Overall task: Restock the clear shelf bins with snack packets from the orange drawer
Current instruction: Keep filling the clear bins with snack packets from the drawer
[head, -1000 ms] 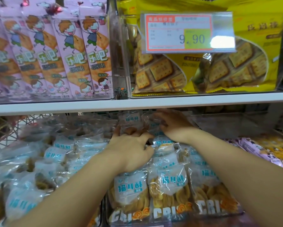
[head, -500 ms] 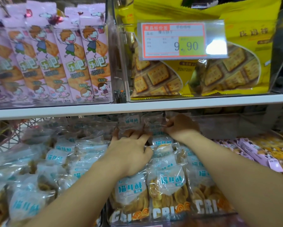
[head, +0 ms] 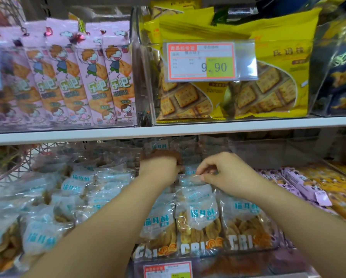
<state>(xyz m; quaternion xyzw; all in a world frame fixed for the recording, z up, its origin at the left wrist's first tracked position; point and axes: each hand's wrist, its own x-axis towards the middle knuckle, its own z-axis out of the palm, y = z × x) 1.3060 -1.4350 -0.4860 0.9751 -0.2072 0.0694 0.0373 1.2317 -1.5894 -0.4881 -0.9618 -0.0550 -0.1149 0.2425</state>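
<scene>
My right hand [head: 226, 173] pinched the top seal of a snack packet [head: 196, 178] between thumb and fingertips, at the back of the row of snack packets [head: 200, 217] standing upright in the clear bin [head: 228, 255] on the lower shelf. My left hand [head: 158, 167] reached over the same row just beside it, fingers bent down, shadowed and blurred, so I could not tell whether they held anything. Above the white shelf board [head: 168, 130] stood pink boxes [head: 100, 85] and yellow cracker bags [head: 268, 89] behind a 9.90 price tag [head: 202, 62].
</scene>
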